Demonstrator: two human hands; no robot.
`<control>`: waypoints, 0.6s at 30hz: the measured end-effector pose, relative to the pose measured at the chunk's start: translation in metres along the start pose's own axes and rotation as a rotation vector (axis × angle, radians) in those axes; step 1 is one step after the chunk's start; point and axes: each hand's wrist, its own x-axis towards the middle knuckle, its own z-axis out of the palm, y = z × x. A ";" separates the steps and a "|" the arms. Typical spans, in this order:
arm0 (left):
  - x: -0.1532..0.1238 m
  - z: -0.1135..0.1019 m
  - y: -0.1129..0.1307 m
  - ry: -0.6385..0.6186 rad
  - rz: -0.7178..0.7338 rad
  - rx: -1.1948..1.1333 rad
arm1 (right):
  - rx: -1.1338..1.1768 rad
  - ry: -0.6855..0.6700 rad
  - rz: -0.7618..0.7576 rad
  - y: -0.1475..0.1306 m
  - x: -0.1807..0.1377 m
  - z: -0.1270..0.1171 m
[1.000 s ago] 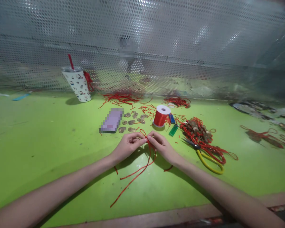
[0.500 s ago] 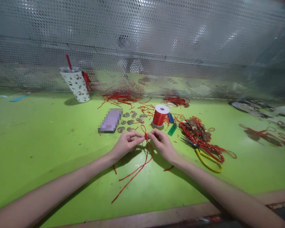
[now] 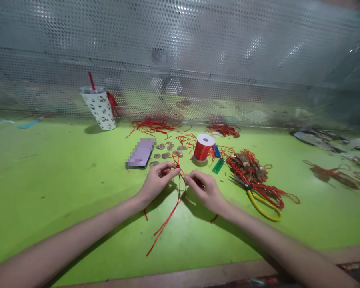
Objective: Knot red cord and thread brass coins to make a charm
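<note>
A knotted red cord is between my hands, with a small loop above its knot and long tails trailing down toward the table. My left hand pinches it at the knot between thumb and fingertips. Just below and to the right, my right hand has its thumb and forefinger closed on a strand of the same cord. Beyond my hands lie several round brass coins with holes, and a spool of red cord stands upright.
A purple phone lies left of the coins. Right of the spool are a green lighter, a heap of corded coins and yellow-handled scissors. Cord scraps and a tumbler with straw sit by the perforated metal screen.
My right hand has come off the knot and drawn down and slightly away, now pinching a strand. My left hand has shifted slightly left with the knot.
</note>
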 end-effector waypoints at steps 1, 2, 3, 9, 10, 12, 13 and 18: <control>-0.001 0.000 0.002 0.019 0.022 -0.007 | -0.025 -0.038 -0.066 -0.002 -0.003 0.001; -0.001 0.001 0.004 0.031 0.032 -0.020 | -0.054 -0.077 -0.138 -0.004 -0.006 0.003; -0.002 0.002 0.006 0.033 0.027 -0.047 | -0.087 -0.114 -0.211 -0.006 -0.009 0.006; -0.001 0.004 0.013 -0.053 -0.127 -0.273 | -0.165 -0.338 -0.562 -0.013 -0.020 0.017; -0.001 0.004 0.013 -0.048 -0.140 -0.274 | -0.146 -0.356 -0.591 -0.013 -0.020 0.017; -0.001 0.003 0.014 -0.032 -0.159 -0.253 | -0.098 -0.307 -0.536 -0.012 -0.017 0.014; -0.001 0.003 0.014 -0.028 -0.168 -0.236 | -0.072 -0.227 -0.454 -0.011 -0.015 0.011; -0.005 0.007 0.013 -0.064 -0.162 -0.141 | 0.072 0.141 -0.002 -0.007 0.001 0.000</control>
